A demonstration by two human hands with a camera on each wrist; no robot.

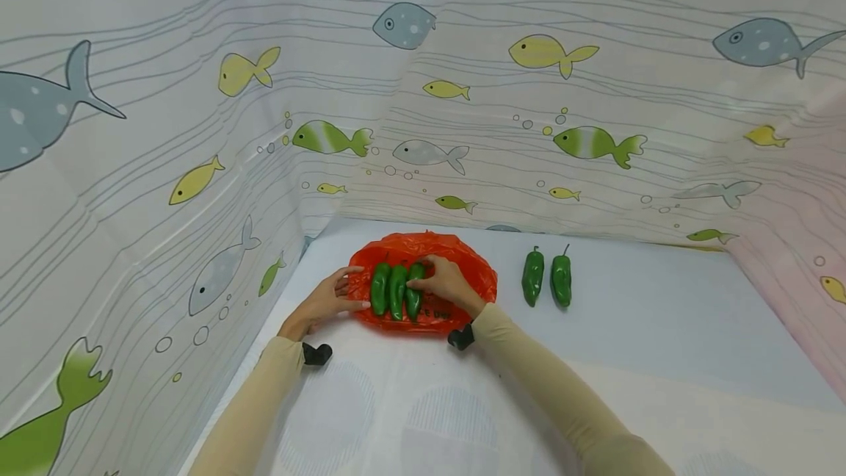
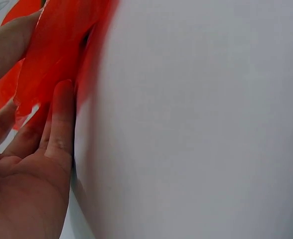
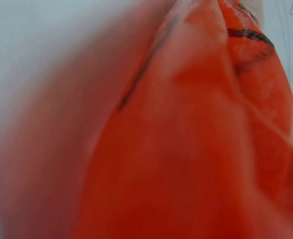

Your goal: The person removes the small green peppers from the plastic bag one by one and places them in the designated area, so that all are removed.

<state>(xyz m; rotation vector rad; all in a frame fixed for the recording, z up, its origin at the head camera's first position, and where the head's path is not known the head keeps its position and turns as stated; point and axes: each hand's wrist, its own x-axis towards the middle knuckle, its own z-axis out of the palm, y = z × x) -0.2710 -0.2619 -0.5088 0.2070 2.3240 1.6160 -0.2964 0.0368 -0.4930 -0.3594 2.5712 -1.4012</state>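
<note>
Covering 1 green pepper (image 1: 413, 305) partly — right fingers (image 1: 427, 285)

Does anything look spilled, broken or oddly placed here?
Nothing looks spilled or broken. The red plastic bag is wrinkled, which seems normal for thin film. Two green peppers lie on the table, apart from the other three at the bag, but neatly side by side, so they don't look misplaced.

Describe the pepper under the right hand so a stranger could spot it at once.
Find the red plastic bag on the pale table. Three green peppers lie side by side on it. The wanted pepper is rightmost, the only one the right hand touches.
</note>
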